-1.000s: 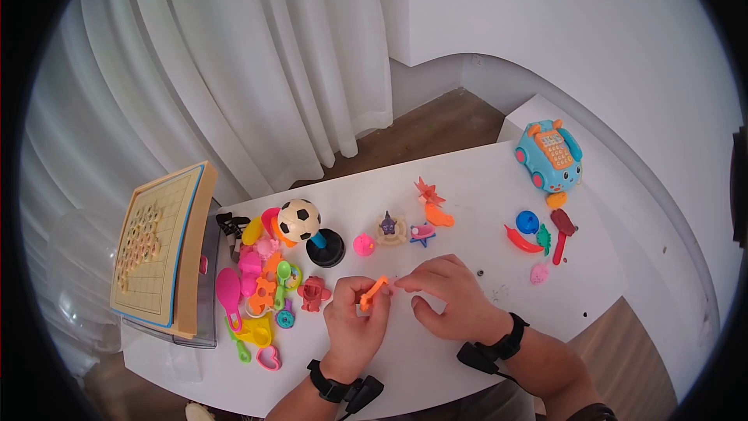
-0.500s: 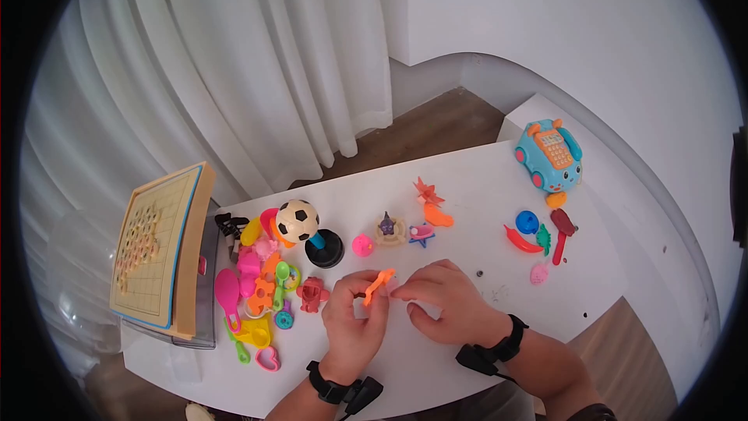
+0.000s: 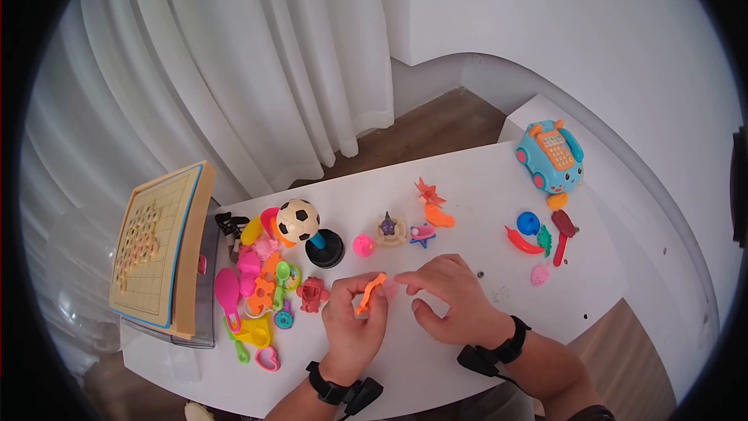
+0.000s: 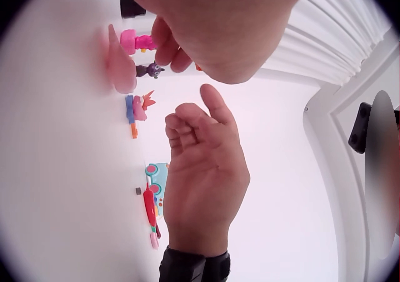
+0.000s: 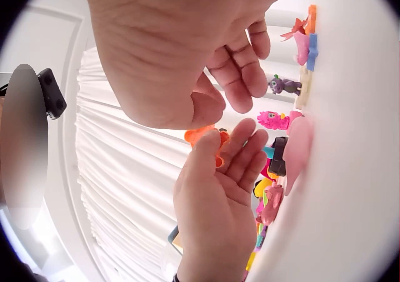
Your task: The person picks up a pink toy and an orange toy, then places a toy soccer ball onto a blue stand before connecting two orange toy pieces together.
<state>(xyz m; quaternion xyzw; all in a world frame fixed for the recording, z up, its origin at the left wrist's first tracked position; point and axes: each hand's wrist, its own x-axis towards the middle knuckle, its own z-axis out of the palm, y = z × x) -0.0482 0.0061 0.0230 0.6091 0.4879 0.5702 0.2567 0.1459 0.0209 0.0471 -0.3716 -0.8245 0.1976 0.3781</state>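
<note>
My left hand [image 3: 354,320] pinches a small orange toy piece [image 3: 371,293] between thumb and fingers, a little above the table. In the right wrist view, the orange piece [image 5: 201,135] shows a rounded, bumpy outline, partly covered by the thumb. Facing it, my right hand [image 3: 452,300] holds nothing. Its fingers are loosely bent, the index finger stretched toward the orange piece with a small gap between. A pale pink thing [image 4: 122,66] stands on the table just beyond the hands. Behind it are a bright pink toy figure [image 3: 363,245] and a purple figure on a beige base [image 3: 389,228].
Left of the hands lie a reddish toy figure [image 3: 313,294], colourful toy utensils and a soccer ball [image 3: 298,221] on a stand. A board game [image 3: 160,245] leans at the far left. On the right are a toy phone [image 3: 552,156], a red chili [image 3: 522,240] and a red hammer-like toy [image 3: 562,235].
My right fingers have drawn back slightly from the orange piece, and the right thumb is spread further from the index finger. The left hand has turned the orange piece a little.
</note>
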